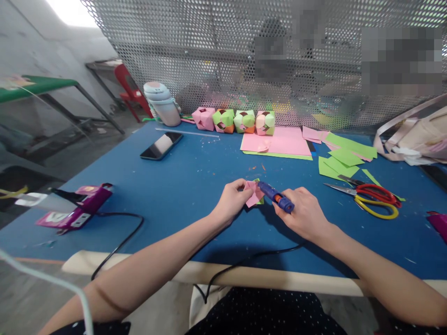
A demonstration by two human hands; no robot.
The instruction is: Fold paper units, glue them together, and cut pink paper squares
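My left hand (233,200) pinches a small folded paper piece (252,195), pink with green edges, above the middle of the blue table. Wrapped in my right hand (303,211) is a blue glue gun (274,195) with an orange part, its tip pointing left and touching or nearly touching the paper. A black cord (258,255) runs below my hands toward the table's front edge. Beyond them, a stack of pink and green sheets (282,140) lies flat. Four folded paper shapes (223,121) in pink, green and orange stand in a row behind.
Red-handled and yellow-handled scissors (375,202) and green paper pieces (340,165) lie right. A phone (161,145) and a bottle (163,107) stand back left; a purple box (82,207) with a cord is nearer. A perforated metal panel (209,60) borders the back; a bag (419,130) sits right.
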